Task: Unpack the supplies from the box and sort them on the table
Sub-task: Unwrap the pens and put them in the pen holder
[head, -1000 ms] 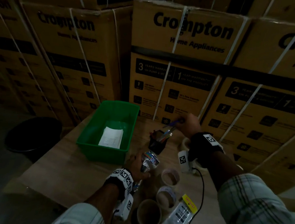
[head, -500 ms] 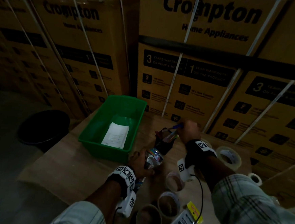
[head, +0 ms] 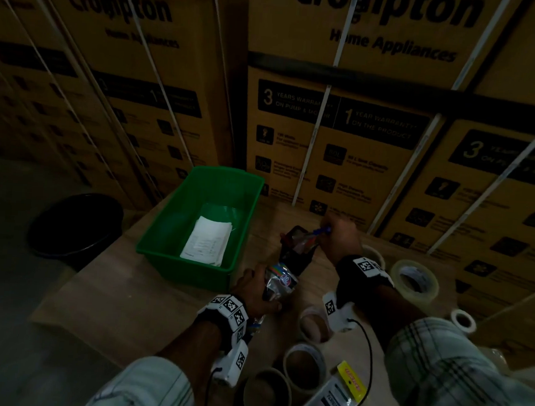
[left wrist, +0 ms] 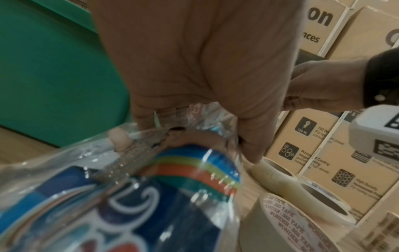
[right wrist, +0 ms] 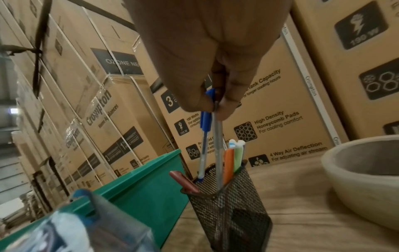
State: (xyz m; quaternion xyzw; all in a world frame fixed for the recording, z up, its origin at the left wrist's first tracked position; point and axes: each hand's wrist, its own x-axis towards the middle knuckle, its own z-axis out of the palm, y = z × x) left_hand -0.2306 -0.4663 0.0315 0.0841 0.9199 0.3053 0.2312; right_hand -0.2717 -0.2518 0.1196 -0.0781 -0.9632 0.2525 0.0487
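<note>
My right hand (right wrist: 207,56) pinches two slim pens (right wrist: 212,136), one blue-capped and one silvery, their lower ends inside the black wire-mesh cup (right wrist: 228,204), which stands on the pale wood-grain tabletop (head: 118,290) just right of the smooth green plastic bin (head: 193,229). My left hand (left wrist: 194,71) curls its grip round the crinkly top of a glossy clear packet (left wrist: 134,196) with rainbow stripes, held near the cup, with cardboard-cored tape rolls (left wrist: 287,226) lying close by.
</note>
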